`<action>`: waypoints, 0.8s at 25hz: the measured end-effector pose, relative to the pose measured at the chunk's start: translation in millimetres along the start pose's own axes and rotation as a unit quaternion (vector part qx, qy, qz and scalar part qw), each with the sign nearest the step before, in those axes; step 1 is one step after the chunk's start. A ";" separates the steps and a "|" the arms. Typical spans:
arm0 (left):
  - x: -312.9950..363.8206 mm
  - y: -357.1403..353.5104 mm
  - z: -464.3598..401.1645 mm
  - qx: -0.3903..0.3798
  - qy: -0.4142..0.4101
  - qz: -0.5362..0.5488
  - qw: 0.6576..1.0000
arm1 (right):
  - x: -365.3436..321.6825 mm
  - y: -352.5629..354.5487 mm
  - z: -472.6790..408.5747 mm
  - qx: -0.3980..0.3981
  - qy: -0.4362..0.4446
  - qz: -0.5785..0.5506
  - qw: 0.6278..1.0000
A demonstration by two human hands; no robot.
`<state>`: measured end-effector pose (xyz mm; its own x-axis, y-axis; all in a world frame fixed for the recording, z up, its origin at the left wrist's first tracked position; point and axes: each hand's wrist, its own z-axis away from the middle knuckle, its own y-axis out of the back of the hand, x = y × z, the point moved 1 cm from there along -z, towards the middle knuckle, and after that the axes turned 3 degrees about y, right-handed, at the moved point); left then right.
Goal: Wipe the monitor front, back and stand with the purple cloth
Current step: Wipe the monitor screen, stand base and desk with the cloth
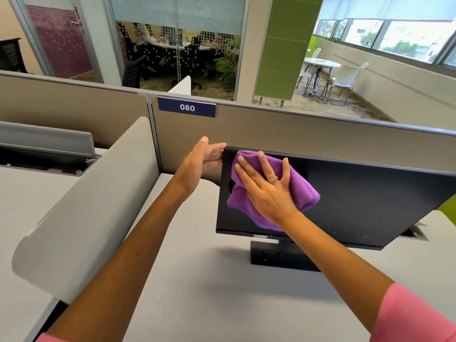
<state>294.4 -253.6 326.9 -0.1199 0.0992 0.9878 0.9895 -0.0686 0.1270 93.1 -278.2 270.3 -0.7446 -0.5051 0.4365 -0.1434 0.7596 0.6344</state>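
I press my right hand (pixel 267 191), fingers spread flat, on the bunched purple microfibre cloth (pixel 301 191) against the upper left of the black flat-panel monitor (pixel 370 206) screen, while my left hand (pixel 204 157) grips its top corner, apparently to steady it.

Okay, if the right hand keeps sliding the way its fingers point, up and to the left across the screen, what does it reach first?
Probably the black monitor's top left corner, where the left hand grips the edge. The right hand presses the purple microfibre cloth flat there; beyond is the beige cubicle partition, though depth is unclear.
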 end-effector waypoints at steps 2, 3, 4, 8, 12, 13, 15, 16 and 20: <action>2.0 2.7 0.1 -0.009 0.006 0.002 1.000 | -10.1 -1.1 -10.8 0.004 -0.003 -0.011 1.000; 3.1 2.8 0.4 -0.012 0.008 0.001 1.000 | -13.2 -5.2 -11.2 -0.002 -0.001 -0.014 1.000; 4.3 2.4 0.6 -0.012 0.009 0.000 1.000 | -15.4 -10.6 -10.1 -0.011 0.000 -0.017 1.000; 5.4 -0.5 -0.3 -0.005 0.009 0.000 1.000 | -18.7 -28.8 2.2 -0.047 0.002 -0.003 0.999; 3.9 -0.1 -0.7 -0.006 0.004 -0.012 1.000 | -20.4 -38.4 22.4 -0.070 0.065 0.016 0.995; 3.9 -0.3 -0.4 -0.009 0.003 -0.014 1.000 | -17.5 -36.4 22.1 -0.065 0.069 0.013 0.995; 4.4 -1.1 0.1 -0.012 0.004 -0.011 1.000 | -12.1 -26.3 8.9 -0.040 0.047 0.001 0.998; 4.7 -1.2 0.2 -0.013 0.002 -0.003 1.000 | -10.5 -20.0 -2.2 -0.025 0.033 -0.007 0.999; 3.2 1.2 -0.1 -0.019 -0.007 0.018 1.000 | -17.3 -8.3 -31.6 0.003 0.059 -0.026 0.998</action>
<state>295.2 -253.4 330.2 -0.0824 0.1094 0.9906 0.9894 -0.1102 0.0945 127.8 -288.6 277.7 -0.6537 -0.5890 0.4751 -0.1839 0.7326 0.6553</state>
